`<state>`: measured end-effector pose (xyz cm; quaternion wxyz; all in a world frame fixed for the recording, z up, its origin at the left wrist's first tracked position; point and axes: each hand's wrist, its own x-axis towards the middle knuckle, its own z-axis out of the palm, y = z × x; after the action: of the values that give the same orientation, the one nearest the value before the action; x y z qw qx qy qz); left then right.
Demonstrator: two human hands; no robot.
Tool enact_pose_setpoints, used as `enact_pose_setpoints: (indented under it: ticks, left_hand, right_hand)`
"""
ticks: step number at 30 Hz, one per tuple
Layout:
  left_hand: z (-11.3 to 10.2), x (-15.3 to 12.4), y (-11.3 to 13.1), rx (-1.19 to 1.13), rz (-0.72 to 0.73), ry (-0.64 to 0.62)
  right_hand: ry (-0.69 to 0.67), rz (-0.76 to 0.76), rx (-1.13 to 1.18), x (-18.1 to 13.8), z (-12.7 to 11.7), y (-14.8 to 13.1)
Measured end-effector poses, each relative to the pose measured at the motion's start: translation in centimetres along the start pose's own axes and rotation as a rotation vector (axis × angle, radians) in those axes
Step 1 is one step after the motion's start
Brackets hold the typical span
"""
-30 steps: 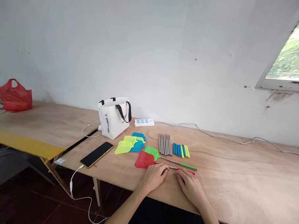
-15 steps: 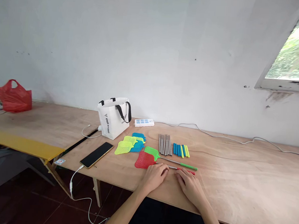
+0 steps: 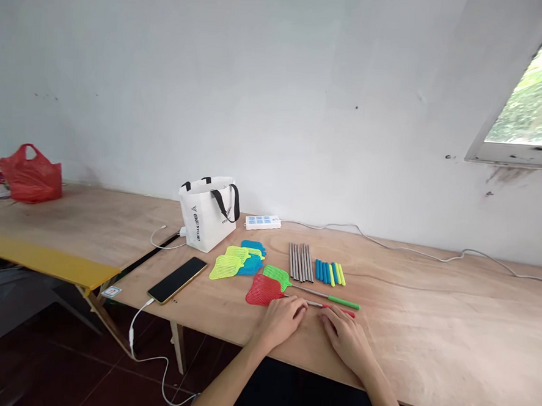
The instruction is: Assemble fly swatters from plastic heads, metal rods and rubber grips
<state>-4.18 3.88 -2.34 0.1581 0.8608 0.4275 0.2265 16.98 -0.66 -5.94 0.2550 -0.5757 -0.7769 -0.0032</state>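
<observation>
Two hands of mine lay flat on the table (image 3: 428, 335), palms down, fingers loose and gripping nothing. My left hand (image 3: 282, 320) rested just short of the red swatter (image 3: 265, 290), its fingertips at the rod where it leaves the red head. My right hand (image 3: 348, 337) sat beside it, fingertips touching the red grip end of the same rod; the bare metal stretch showed between the two hands. Just behind, lying nearly parallel, was the green swatter (image 3: 278, 277) with its green grip pointing right. Farther back I saw a row of metal rods (image 3: 300, 262) and, just right of them, a row of blue and yellow grips (image 3: 330, 273). Left of the rods, loose yellow and blue heads (image 3: 240, 259) overlapped in a small heap. A phone (image 3: 177, 280) lay near the front edge with a cable hanging off it. Behind that stood a white bag (image 3: 207, 214), and a power strip (image 3: 263, 222) sat by the wall. Far left was a red bag (image 3: 31, 175).
</observation>
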Motion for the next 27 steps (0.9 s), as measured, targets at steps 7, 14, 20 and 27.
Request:
enact_pose_setpoints:
  ticks: [7,14,20,27]
  left_hand:
    - [0.0,0.0,0.0,0.001,-0.004,-0.003]
    - [0.1,0.0,-0.1,-0.007,-0.003,0.003]
    - [0.2,0.0,-0.2,-0.005,0.0,0.004]
    - [0.2,0.0,-0.2,-0.001,-0.002,0.007]
  right_hand:
    - [0.035,-0.007,0.003,0.0,0.1,0.0]
    - [0.057,-0.033,0.025,0.0,-0.2,0.0]
    - [0.174,0.008,-0.102,-0.1,0.1,0.8]
    - [0.211,0.019,-0.173,-0.3,1.4,1.7]
